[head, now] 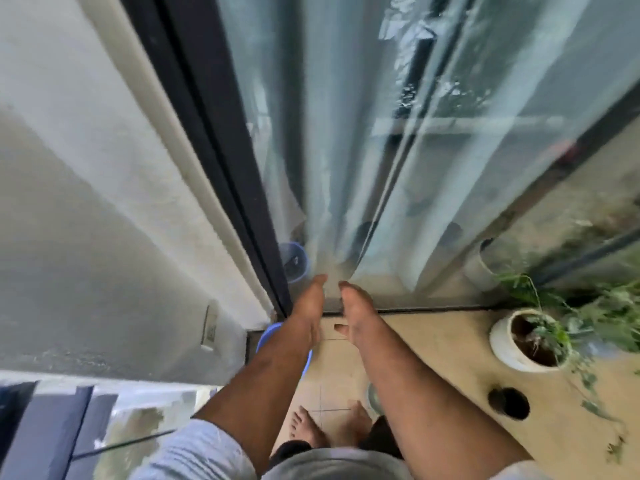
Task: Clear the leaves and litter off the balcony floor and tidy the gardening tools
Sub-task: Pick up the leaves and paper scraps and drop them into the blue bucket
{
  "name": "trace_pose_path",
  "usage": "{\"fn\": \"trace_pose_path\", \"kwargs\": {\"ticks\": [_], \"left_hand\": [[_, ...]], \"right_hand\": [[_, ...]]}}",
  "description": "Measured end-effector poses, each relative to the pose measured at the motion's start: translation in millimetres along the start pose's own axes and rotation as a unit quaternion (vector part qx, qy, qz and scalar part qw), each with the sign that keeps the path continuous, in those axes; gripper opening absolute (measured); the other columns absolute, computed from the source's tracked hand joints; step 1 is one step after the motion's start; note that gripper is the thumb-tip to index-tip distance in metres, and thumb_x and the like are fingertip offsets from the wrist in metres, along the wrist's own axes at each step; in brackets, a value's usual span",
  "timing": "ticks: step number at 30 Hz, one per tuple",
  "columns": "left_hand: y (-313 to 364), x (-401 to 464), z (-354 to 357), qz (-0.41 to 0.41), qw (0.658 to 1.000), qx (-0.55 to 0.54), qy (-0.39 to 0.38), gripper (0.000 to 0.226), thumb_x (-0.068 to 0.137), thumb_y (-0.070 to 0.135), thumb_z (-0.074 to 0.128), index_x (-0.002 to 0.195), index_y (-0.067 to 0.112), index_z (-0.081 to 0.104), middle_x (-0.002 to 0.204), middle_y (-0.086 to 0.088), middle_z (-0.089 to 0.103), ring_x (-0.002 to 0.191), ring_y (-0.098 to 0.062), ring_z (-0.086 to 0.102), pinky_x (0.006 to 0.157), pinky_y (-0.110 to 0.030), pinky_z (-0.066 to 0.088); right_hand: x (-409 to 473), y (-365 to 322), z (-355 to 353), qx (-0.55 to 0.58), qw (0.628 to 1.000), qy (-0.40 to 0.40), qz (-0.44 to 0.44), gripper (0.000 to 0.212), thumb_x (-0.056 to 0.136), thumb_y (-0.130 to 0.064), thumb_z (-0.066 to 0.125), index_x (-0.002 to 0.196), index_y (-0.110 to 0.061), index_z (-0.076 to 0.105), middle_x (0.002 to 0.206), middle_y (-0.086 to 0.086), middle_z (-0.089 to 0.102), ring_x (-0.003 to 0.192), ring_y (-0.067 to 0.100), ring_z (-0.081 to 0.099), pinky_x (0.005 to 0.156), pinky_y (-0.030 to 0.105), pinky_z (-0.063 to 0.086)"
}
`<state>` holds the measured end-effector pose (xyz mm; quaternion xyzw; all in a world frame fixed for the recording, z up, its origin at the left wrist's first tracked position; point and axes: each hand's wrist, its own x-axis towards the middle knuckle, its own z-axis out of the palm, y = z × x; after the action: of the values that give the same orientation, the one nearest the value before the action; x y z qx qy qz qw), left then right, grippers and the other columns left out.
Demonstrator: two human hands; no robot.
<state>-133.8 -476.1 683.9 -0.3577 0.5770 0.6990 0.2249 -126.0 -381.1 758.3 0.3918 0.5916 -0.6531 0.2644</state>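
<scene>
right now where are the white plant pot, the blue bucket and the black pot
white plant pot [501, 344]: head view, left outer wall
blue bucket [268, 337]: head view, rim left of the forearm
black pot [509, 403]: head view, dark opening

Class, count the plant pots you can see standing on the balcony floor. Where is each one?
2: a white pot with a green plant at right, a small dark pot nearer us. Others may be hidden.

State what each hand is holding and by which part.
Nothing. The left hand and right hand both reach forward with straight fingers toward the glass door, empty.
</scene>
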Motion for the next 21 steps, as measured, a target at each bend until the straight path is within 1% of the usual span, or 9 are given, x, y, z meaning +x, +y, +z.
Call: {"fn": "trace_pose_path", "kwargs": {"ticks": [3, 6, 8, 11, 14, 16, 18, 20, 21], "left_hand": [[4.7, -7.4, 43.1, -0.007, 0.998, 0.046, -0.034, 0.075, 0.060, 0.072, 0.070, 0.114, 0.020, 0.076, 0.125, -0.009, 0.077, 0.117, -0.032, 0.071, 0.111, -0.055, 0.052], [20.1, -53.3, 99.8, -0.010, 0.991, 0.097, -0.090, 0.057, 0.080, 0.065, 0.071, 0.115, 0.021, 0.074, 0.110, -0.010, 0.077, 0.099, -0.029, 0.072, 0.096, -0.040, 0.056], [24.2, -94.3, 144.5, -0.005, 0.982, 0.154, -0.108, 0.052, 0.093, 0.060, 0.065, 0.125, 0.019, 0.068, 0.106, -0.001, 0.071, 0.093, -0.023, 0.067, 0.088, -0.037, 0.051], [16.7, -137.5, 195.8, 0.017, 0.962, 0.242, -0.129, 0.059, 0.102, 0.060, 0.056, 0.143, 0.018, 0.060, 0.139, -0.003, 0.060, 0.113, -0.024, 0.054, 0.095, -0.036, 0.039], [-12.1, -173.1, 256.5, 0.027, 0.942, 0.284, -0.177, 0.066, 0.104, 0.062, 0.052, 0.157, 0.023, 0.049, 0.163, 0.001, 0.044, 0.147, -0.025, 0.043, 0.106, -0.037, 0.037], [-38.5, -205.0, 296.6, 0.019, 0.925, 0.311, -0.219, 0.070, 0.103, 0.066, 0.050, 0.162, 0.030, 0.042, 0.171, 0.005, 0.034, 0.154, -0.024, 0.034, 0.119, -0.044, 0.033], [-63.8, -238.0, 331.6, 0.014, 0.905, 0.337, -0.260, 0.066, 0.103, 0.065, 0.049, 0.157, 0.027, 0.049, 0.165, 0.009, 0.040, 0.149, -0.024, 0.040, 0.113, -0.044, 0.036], [-88.9, -262.0, 363.9, 0.021, 0.891, 0.355, -0.281, 0.046, 0.107, 0.058, 0.048, 0.136, 0.024, 0.059, 0.136, 0.010, 0.052, 0.127, -0.020, 0.050, 0.091, -0.034, 0.039], [-102.4, -269.5, 377.7, 0.028, 0.885, 0.359, -0.296, 0.041, 0.108, 0.057, 0.049, 0.129, 0.024, 0.062, 0.129, 0.011, 0.054, 0.117, -0.017, 0.052, 0.081, -0.032, 0.039]], "right_hand": [[-27.2, -16.9, -49.1, 0.045, 0.998, 0.043, -0.016, 0.020, 0.107, -0.023, 0.052, 0.090, -0.018, 0.060, 0.085, 0.003, 0.058, 0.072, 0.018, 0.054, 0.078, 0.041, 0.052], [-33.3, -21.5, -107.6, 0.092, 0.992, 0.073, -0.040, 0.021, 0.107, -0.026, 0.051, 0.114, -0.013, 0.066, 0.094, 0.004, 0.062, 0.081, 0.020, 0.059, 0.095, 0.049, 0.051], [-35.6, -17.5, -155.5, 0.130, 0.985, 0.098, -0.054, 0.034, 0.105, -0.036, 0.052, 0.134, -0.021, 0.060, 0.118, 0.002, 0.064, 0.102, 0.024, 0.059, 0.092, 0.049, 0.048], [-47.8, -5.9, -218.2, 0.184, 0.971, 0.133, -0.077, 0.044, 0.101, -0.042, 0.055, 0.141, -0.024, 0.057, 0.139, 0.001, 0.061, 0.122, 0.029, 0.056, 0.089, 0.048, 0.047], [-79.7, 15.4, -289.4, 0.229, 0.956, 0.160, -0.091, 0.042, 0.107, -0.041, 0.052, 0.145, -0.023, 0.052, 0.140, 0.002, 0.056, 0.130, 0.031, 0.052, 0.092, 0.048, 0.045], [-101.3, 39.6, -338.3, 0.260, 0.943, 0.189, -0.087, 0.043, 0.107, -0.042, 0.052, 0.146, -0.024, 0.050, 0.139, 0.004, 0.053, 0.136, 0.031, 0.049, 0.095, 0.049, 0.045], [-119.9, 61.2, -384.2, 0.279, 0.930, 0.221, -0.091, 0.045, 0.108, -0.039, 0.052, 0.149, -0.021, 0.048, 0.141, 0.004, 0.051, 0.135, 0.031, 0.048, 0.095, 0.050, 0.047], [-138.4, 80.5, -424.0, 0.307, 0.911, 0.262, -0.086, 0.044, 0.107, -0.041, 0.052, 0.146, -0.020, 0.051, 0.144, 0.006, 0.052, 0.125, 0.032, 0.050, 0.088, 0.048, 0.048], [-147.9, 90.4, -441.3, 0.316, 0.901, 0.284, -0.083, 0.042, 0.107, -0.041, 0.052, 0.143, -0.019, 0.054, 0.142, 0.008, 0.053, 0.120, 0.032, 0.051, 0.085, 0.048, 0.048]]}}
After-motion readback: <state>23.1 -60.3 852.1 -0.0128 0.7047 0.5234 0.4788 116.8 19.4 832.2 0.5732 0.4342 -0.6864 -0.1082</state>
